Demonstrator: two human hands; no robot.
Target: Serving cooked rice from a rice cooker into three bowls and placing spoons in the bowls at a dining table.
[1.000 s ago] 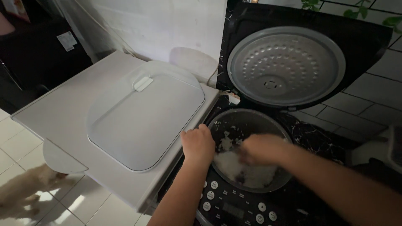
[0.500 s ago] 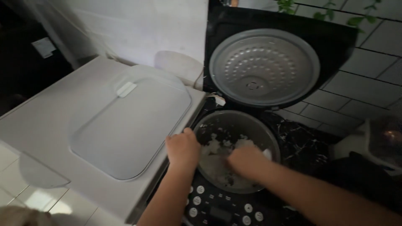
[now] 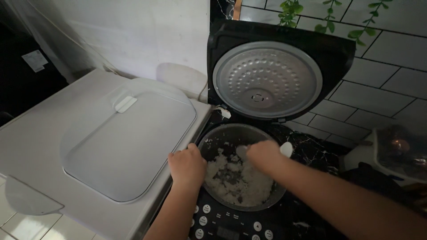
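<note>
While the black rice cooker [image 3: 249,186] stands with its lid [image 3: 267,75] tipped up and back, head view shows both hands at its round grey metal inner pot [image 3: 222,138]. Left hand [image 3: 187,165] is clenched over the pot's left rim, gripping it. Right hand [image 3: 265,155] is inside the pot, closed around a white rice paddle [image 3: 287,149] whose end pokes out on the right; grip detail is blurred. Clumpy white cooked rice [image 3: 242,180] lies in the pot bottom, under and in front of the right hand. Round white buttons [image 3: 207,209] sit on the cooker's front panel. Left of the cooker: white flat-lidded appliance [image 3: 111,142], touching or just beside it. Behind the cooker: white tiled wall [image 3: 391,66], green vine [image 3: 329,18].
</note>
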